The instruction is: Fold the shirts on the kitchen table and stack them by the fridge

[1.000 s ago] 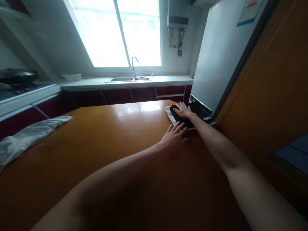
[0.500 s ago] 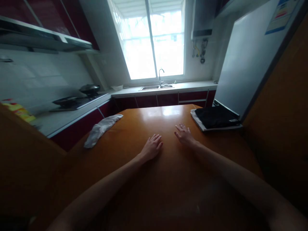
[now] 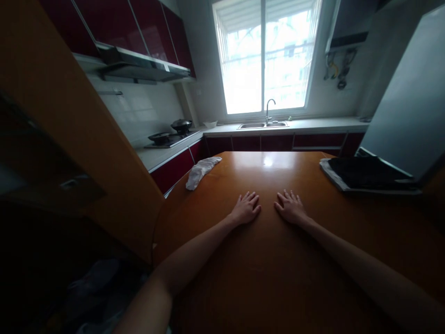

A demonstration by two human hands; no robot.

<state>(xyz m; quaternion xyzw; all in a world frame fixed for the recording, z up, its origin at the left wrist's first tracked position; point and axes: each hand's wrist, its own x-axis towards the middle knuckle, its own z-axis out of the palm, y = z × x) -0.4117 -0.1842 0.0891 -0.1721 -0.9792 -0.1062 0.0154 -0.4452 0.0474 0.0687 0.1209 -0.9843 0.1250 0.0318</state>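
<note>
My left hand [image 3: 245, 208] lies palm down on the brown wooden table [image 3: 264, 269], its fingers spread and nothing in it. Beside it, a short gap away, my right hand [image 3: 291, 207] rests flat on the same surface, fingers apart and empty. Past my left hand, a crumpled white cloth [image 3: 201, 172] lies along the table's left edge. A dark folded item [image 3: 370, 170], on top of something white and flat, is on the right side of the table beyond my right hand.
Behind the table runs a white counter with a sink [image 3: 252, 125] and faucet [image 3: 267, 111]. A lidded pan [image 3: 181, 125] stands on the stove [image 3: 170, 140] at the left. The refrigerator [image 3: 403, 102] rises at the right, and a wooden panel [image 3: 114, 153] borders the left.
The view has swung to the left, so the room appears shifted right. My right hand has come down level with my left hand, flat on the table.
</note>
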